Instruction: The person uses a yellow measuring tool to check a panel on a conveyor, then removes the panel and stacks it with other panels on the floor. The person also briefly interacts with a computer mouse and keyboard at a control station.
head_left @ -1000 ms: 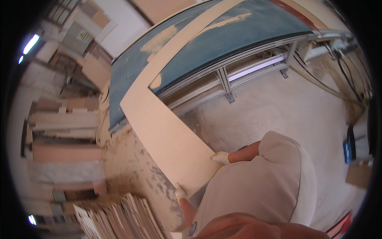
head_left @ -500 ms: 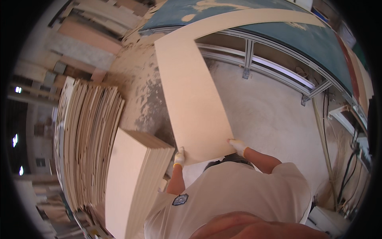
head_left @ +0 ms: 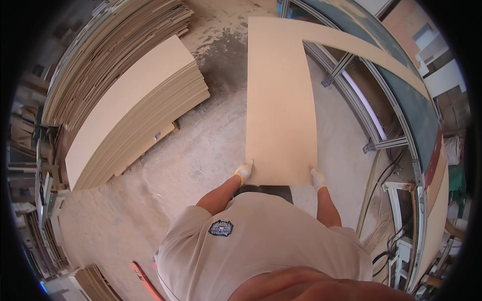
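A dusty concrete floor [head_left: 165, 165] is seen, with stacked boards [head_left: 125, 105] at left and a metal-framed machine [head_left: 386, 115] at right.

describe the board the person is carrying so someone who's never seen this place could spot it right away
Start at the tall stack of pale sheets on the left of the dusty concrete floor. Right of it, one long flat board is gripped at its near corners by the left hand and right hand. It alone is off the stack, held up.

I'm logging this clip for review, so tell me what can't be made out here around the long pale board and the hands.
Head view only:
- Long pale wooden board: far end blurred at the rim.
- Left gloved hand and right gloved hand: fingers under the board hidden.
- Tall stack of pale sheets: lower layers hidden, count unreadable.
- Feet: hidden by the beige shirt.
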